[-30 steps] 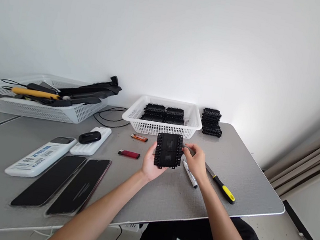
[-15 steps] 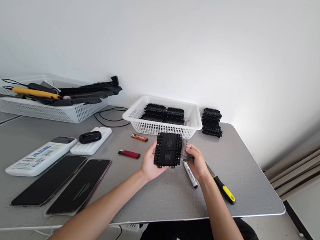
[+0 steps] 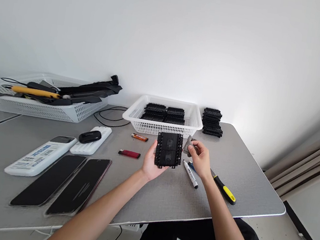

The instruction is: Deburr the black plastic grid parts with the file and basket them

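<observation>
Work on the square, toothed black plastic block (image 3: 169, 150) is looking unfinished, the left hand (image 3: 152, 164) holding it above the grey worktop (image 3: 166, 197) in a curled grip, the right hand (image 3: 201, 161) pinching a crumpled grey cloth (image 3: 187, 146) beside it, similar black blocks (image 3: 154, 112) sitting in a white perforated basket (image 3: 164, 129), others stacked (image 3: 211, 122) alongside.

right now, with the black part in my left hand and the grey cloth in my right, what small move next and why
Perhaps ease the grey cloth left onto the black part's right edge: your left hand holds the part up, and your right hand pinches the cloth just beside that edge, so only a short shift seems needed.
</observation>
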`<action>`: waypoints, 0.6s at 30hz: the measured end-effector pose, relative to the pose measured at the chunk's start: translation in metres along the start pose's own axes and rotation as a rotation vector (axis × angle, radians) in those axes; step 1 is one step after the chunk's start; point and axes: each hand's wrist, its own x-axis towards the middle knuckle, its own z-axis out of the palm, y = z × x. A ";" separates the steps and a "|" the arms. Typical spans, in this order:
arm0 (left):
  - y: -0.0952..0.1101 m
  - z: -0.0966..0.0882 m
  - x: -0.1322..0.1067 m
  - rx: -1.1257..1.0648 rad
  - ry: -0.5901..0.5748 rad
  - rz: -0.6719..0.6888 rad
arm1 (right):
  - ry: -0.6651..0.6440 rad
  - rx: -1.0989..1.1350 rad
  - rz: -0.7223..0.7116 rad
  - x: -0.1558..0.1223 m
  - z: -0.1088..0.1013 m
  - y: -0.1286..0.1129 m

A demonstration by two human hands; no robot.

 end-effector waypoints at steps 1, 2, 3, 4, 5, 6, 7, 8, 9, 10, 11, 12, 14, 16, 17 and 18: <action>-0.001 0.002 0.000 0.027 0.003 0.005 | 0.033 -0.053 -0.021 -0.001 -0.002 -0.003; -0.002 0.003 0.000 0.050 0.007 0.009 | 0.050 -0.091 -0.038 -0.002 -0.004 -0.006; -0.002 0.005 -0.001 0.067 0.010 0.011 | 0.055 -0.117 -0.052 -0.003 -0.005 -0.010; -0.003 0.006 -0.001 0.078 0.010 0.012 | 0.051 -0.137 -0.062 -0.004 -0.006 -0.014; -0.004 0.008 -0.002 0.083 0.006 0.009 | 0.048 -0.161 -0.071 -0.006 -0.007 -0.018; -0.004 0.009 -0.002 0.086 -0.002 0.002 | 0.053 -0.193 -0.081 -0.007 -0.007 -0.021; -0.005 0.009 -0.003 0.089 -0.012 -0.008 | 0.067 -0.235 -0.102 -0.008 -0.006 -0.025; -0.006 0.010 -0.003 0.092 -0.022 -0.018 | 0.082 -0.282 -0.135 -0.009 -0.005 -0.027; -0.007 0.010 -0.003 0.095 -0.030 -0.023 | 0.087 -0.327 -0.177 -0.011 -0.004 -0.029; -0.008 0.009 -0.003 0.097 -0.037 -0.025 | 0.080 -0.370 -0.221 -0.012 -0.003 -0.031; -0.009 0.009 -0.003 0.099 -0.041 -0.023 | 0.066 -0.413 -0.261 -0.013 -0.002 -0.032; -0.010 0.008 -0.003 0.102 -0.043 -0.019 | 0.051 -0.454 -0.291 -0.014 0.000 -0.033; -0.011 0.008 -0.003 0.110 -0.042 -0.013 | 0.041 -0.530 -0.317 -0.016 0.002 -0.033; -0.012 0.008 -0.003 0.125 -0.035 -0.014 | 0.050 -0.590 -0.325 -0.017 0.003 -0.032; -0.012 0.008 -0.003 0.131 -0.030 -0.015 | 0.053 -0.609 -0.327 -0.017 0.004 -0.030; -0.013 0.008 -0.003 0.136 -0.024 -0.014 | 0.053 -0.623 -0.327 -0.017 0.005 -0.029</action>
